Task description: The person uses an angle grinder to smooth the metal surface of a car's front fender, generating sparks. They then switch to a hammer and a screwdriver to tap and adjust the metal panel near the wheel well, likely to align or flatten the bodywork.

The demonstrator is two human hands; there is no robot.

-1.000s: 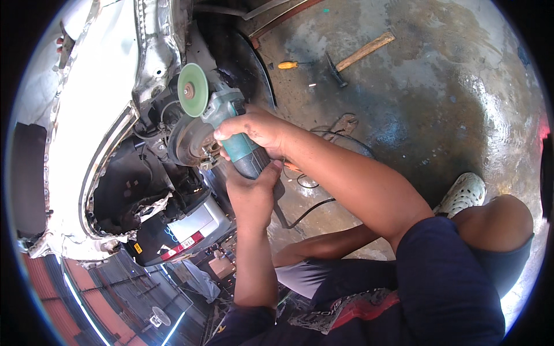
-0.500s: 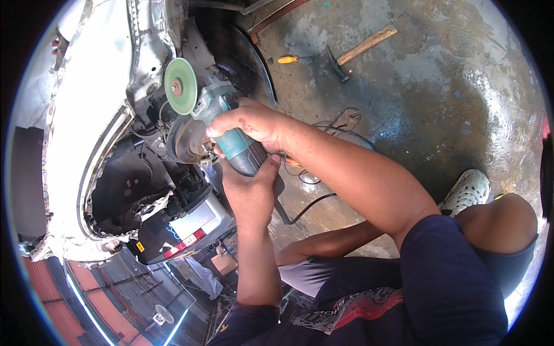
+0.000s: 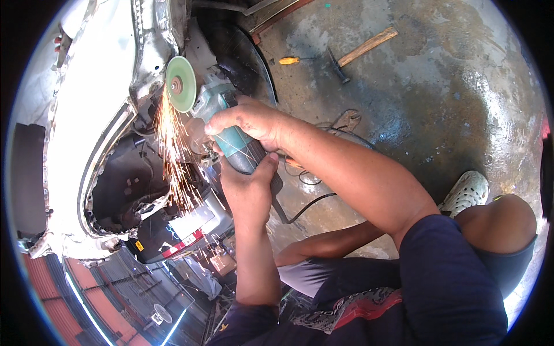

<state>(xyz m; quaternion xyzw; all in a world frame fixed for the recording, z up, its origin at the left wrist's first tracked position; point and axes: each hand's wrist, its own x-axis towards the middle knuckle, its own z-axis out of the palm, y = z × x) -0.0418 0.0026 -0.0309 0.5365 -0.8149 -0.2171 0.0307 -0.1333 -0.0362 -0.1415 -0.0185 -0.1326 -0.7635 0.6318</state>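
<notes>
I grip a teal and black angle grinder (image 3: 234, 147) with both hands. My right hand (image 3: 248, 122) wraps round its body near the head. My left hand (image 3: 246, 187) holds the dark rear part from below. The green disc (image 3: 184, 86) meets the bare metal edge (image 3: 153, 78) of a stripped car body (image 3: 78, 127), and a stream of orange sparks (image 3: 176, 164) falls from there across the wheel hub and cut-out wheel well (image 3: 115, 184). A black cord (image 3: 303, 210) runs from the grinder's back end.
A hammer (image 3: 366, 46) and a yellow screwdriver (image 3: 289, 60) lie on the stained concrete floor (image 3: 438, 104), with a tangle of cable (image 3: 334, 128). My bent knee and white clog (image 3: 466, 190) are at right; a silver tail-light section (image 3: 199, 222) hangs at lower left.
The grinder and both hands have shifted slightly up and left toward the metal edge. Sparks now spray downward from the disc, where none showed before.
</notes>
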